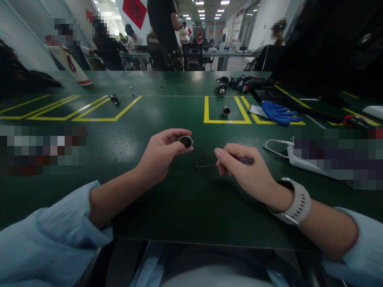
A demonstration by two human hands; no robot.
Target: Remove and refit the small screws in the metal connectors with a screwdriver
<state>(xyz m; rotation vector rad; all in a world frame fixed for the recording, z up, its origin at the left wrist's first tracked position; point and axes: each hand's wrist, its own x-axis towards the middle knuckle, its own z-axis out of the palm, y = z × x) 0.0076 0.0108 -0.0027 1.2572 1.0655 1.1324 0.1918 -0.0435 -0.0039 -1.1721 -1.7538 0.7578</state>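
My left hand (160, 153) is closed on a small round metal connector (186, 142), gripped between thumb and fingers. Its silvery rim and dark inside face up toward me. To the right, my right hand (242, 165) is wrapped round the dark handle of a thin screwdriver (206, 165). The slim shaft points left, below the connector and apart from it. At the end of the shaft is a small dark round bit, too small to make out. Both hands are above the green table (179, 211). A second metal connector (226, 110) lies farther back inside a yellow-taped box.
A blue glove (279, 113) lies at the right, near a pile of black cables and connectors (236, 83). A white object with a loop (308, 161) is right of my wrist. A small black part (114, 99) sits back left. People are beyond the table.
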